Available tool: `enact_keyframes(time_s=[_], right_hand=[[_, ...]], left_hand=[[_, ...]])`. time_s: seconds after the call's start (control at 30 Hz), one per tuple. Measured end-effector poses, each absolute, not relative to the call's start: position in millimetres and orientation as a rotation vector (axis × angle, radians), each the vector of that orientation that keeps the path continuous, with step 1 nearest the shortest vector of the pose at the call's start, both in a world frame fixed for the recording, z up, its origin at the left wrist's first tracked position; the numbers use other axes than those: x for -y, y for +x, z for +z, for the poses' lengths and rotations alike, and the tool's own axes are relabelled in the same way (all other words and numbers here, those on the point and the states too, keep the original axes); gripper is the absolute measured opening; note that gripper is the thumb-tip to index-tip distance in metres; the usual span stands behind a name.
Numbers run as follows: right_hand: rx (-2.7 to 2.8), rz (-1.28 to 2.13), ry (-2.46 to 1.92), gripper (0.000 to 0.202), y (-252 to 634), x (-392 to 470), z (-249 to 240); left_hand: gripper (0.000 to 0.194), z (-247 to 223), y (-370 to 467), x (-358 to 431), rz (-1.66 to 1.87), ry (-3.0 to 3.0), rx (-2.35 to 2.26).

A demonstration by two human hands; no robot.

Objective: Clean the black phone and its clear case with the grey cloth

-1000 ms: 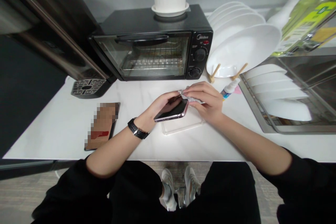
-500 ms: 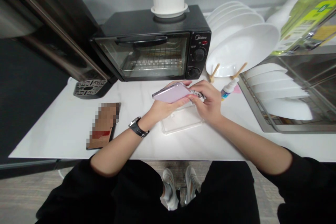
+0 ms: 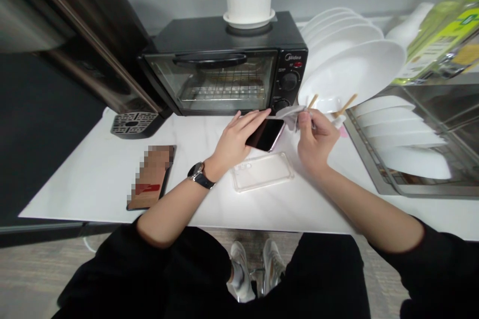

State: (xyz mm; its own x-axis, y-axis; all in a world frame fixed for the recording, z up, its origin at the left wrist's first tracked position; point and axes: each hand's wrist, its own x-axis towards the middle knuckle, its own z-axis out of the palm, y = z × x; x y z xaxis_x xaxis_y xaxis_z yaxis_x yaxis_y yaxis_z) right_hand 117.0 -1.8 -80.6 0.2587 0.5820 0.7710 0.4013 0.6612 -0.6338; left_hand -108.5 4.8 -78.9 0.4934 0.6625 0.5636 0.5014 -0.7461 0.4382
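Half a second ago both hands hold the phone up, pink back showing; now the phone [image 3: 266, 134] is lower and screen up, near the middle of the table [image 3: 224, 209], just beyond the clear case [image 3: 264, 172]. The left hand [image 3: 235, 137] reaches across its left end, fingers stretched out; the thumb is hidden, so I cannot tell whether they grip it. The right hand [image 3: 317, 139] has moved toward the table's back edge, thumb and fingers pinching the grey cloth [image 3: 291, 115] by the oven [image 3: 220, 82]. The case stays nearer the front edge.
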Motion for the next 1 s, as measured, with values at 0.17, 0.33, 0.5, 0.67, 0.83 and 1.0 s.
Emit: enact_keyframes(time_s=[0.17, 0.33, 0.5, 0.67, 0.83, 1.0], right_hand=[[1.599, 0.141, -0.727, 0.031, 116.2, 6.1, -86.3], [1.579, 0.126, -0.756, 0.023, 115.3, 6.5, -90.0], [1.389, 0.102, -0.800, 0.025, 116.2, 3.6, -86.3], [1.333, 0.074, -0.772, 0.028, 117.2, 1.7, -86.5], [1.226, 0.271, -0.807, 0.036, 114.2, 2.8, -89.1], [1.490, 0.427, -0.824, 0.035, 107.2, 10.3, -94.5]], left_hand=[[0.062, -82.2, -111.6, -11.5, 1.106, 2.457, -0.996], [0.075, -77.8, -113.7, -9.2, 1.105, 2.447, -1.084], [0.079, -74.8, -112.7, -6.5, 0.984, 2.555, -1.096], [0.077, -72.5, -109.9, -3.3, 0.832, 2.666, -1.154], [0.071, -72.5, -110.1, -2.0, 0.806, 2.756, -1.137], [0.071, -72.9, -107.9, -0.6, 0.794, 2.727, -1.228]])
